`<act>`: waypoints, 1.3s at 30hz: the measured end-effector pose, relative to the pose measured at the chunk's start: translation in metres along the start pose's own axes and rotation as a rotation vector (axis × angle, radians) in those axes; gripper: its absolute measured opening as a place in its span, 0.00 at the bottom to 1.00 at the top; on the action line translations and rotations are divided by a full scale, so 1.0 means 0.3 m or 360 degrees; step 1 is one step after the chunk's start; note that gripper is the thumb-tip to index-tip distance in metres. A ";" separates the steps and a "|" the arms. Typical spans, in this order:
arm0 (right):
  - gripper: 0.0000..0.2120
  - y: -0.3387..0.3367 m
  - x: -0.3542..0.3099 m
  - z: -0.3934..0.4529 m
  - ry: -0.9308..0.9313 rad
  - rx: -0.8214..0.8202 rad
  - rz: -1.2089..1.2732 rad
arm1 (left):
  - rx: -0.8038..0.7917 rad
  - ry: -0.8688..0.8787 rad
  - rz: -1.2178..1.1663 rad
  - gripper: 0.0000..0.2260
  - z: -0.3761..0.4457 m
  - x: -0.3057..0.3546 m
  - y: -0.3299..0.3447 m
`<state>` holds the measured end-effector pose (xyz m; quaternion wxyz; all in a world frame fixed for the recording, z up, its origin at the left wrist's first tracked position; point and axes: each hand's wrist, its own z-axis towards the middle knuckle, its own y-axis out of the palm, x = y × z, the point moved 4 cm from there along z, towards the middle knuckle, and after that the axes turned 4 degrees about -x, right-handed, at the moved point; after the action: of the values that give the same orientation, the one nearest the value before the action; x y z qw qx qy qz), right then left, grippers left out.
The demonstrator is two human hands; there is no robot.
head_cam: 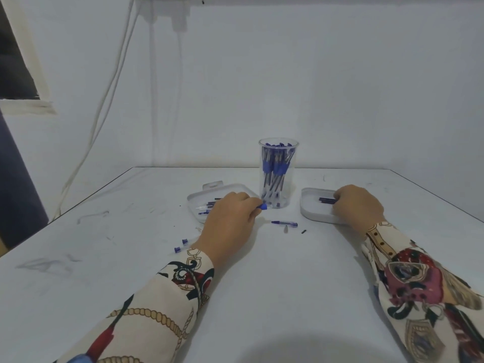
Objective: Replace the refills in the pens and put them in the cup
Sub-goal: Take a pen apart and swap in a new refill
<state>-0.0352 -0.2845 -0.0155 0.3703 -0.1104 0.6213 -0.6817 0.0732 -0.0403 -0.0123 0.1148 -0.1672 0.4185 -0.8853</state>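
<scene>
A clear plastic cup [278,176] full of blue pens stands at the middle of the table. My left hand [230,221] grips a pen body [262,206] whose blue end sticks out toward the cup. It lies in front of a white tray [199,203] with several pen parts. My right hand [357,205] reaches into a second white tray [313,213], its fingertips on dark refills [326,200]; whether they are pinched is hidden. A pen piece with blue ends [284,223] lies on the table between the hands.
Two blue pen caps [181,245] lie near my left wrist. A small clear tip [286,228] and a black bit [303,231] lie by the loose pen piece. The wall is close behind the cup, with white cables [110,100] hanging at the left.
</scene>
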 end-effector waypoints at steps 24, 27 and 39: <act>0.07 0.006 0.005 0.004 -0.0005 -0.0046 0.0044 | -0.0001 -0.0044 0.0033 0.11 -0.002 -0.004 -0.027; 0.07 0.003 0.008 0.001 -0.0028 -0.0050 0.0067 | -0.0003 -0.0040 0.0031 0.11 -0.004 -0.003 -0.028; 0.06 -0.073 -0.155 -0.120 -0.0548 0.0029 0.0545 | -0.0053 -0.0095 0.0066 0.13 -0.001 -0.005 -0.030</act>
<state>-0.0326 -0.2280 0.0119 0.5818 -0.1148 0.5525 -0.5858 0.0740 -0.0340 -0.0058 0.1427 -0.1867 0.4328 -0.8703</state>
